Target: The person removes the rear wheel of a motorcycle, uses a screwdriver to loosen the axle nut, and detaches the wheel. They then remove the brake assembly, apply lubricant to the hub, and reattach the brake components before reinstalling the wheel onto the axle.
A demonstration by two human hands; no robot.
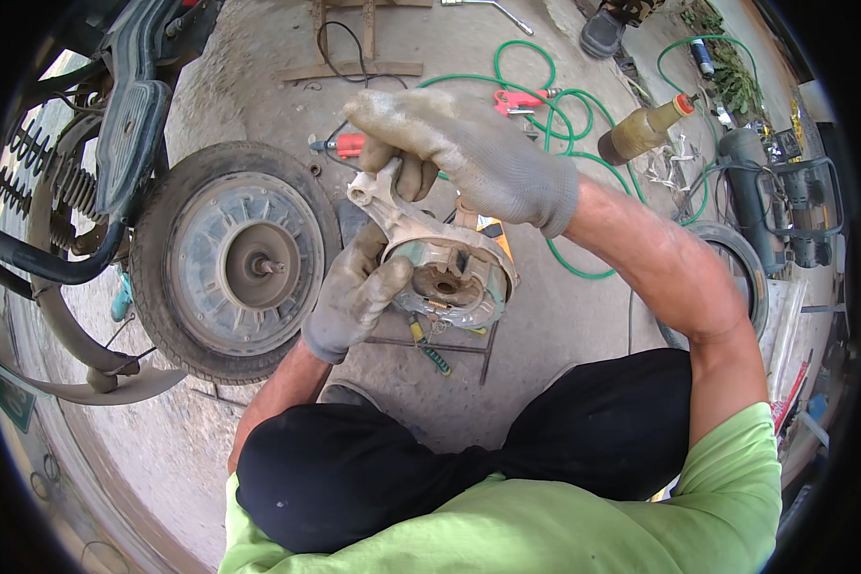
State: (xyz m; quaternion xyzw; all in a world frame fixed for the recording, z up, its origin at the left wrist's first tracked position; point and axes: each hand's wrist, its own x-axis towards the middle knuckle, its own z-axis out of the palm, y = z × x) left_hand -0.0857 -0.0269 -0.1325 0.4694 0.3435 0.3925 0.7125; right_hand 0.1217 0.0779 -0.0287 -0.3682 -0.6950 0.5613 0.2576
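Note:
A dirty metal drum brake plate point(440, 239) with a cast arm is held above the ground before me. Its inner face, with brake shoes, a centre hole and a small spring, is partly visible. My gloved left hand point(347, 301) is closed on its left edge, thumb on the near side. Over the upper end of the arm reaches my gloved right hand point(478, 153). Its lower fingers bend around the arm tip, while the upper finger stretches leftward. To the left lies a wheel point(244, 253) with a tyre and a hub with a protruding axle.
A parked vehicle's frame and springs point(53, 182) stand at left. Green hose point(584, 273) and a red air gun point(521, 99) lie beyond my right hand. A bottle point(646, 129) and another tyre point(737, 268) are at right. A yellow-green-handled tool point(430, 349) lies below the plate.

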